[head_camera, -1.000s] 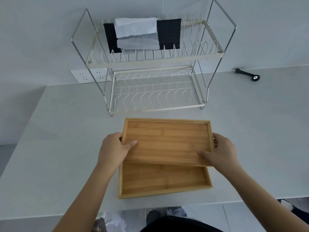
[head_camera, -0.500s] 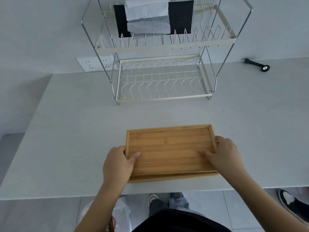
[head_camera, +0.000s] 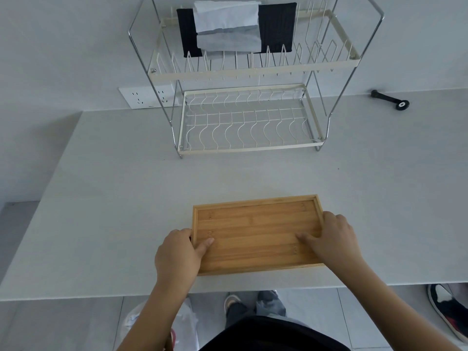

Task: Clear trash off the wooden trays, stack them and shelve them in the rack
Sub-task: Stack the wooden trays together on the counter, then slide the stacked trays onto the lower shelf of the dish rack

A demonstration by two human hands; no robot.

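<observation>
From the head camera, you have the wooden trays [head_camera: 255, 234] lying near the front edge of the grey counter [head_camera: 114, 198], one nested on the other so that only a thin second edge shows along the front. No trash lies on the top tray. Your left hand [head_camera: 178, 254] clasps the left short side, thumb laid on the tray floor and fingers wrapped down over the rim; your right hand [head_camera: 334, 239] clasps the right short side the same way. Both hands are closed on the stack.

By the look of it, stacking is done and shelving is the step in hand. The two-tier wire dish rack [head_camera: 249, 122] stands well apart, against the wall. Its lower shelf is bare; the upper tier carries a black cloth [head_camera: 277, 24] and a pale folded cloth [head_camera: 228, 26]. Next you will likely need to lift the pair level, keep both trays pinched together, and slide them into the lower shelf between the chrome uprights.
</observation>
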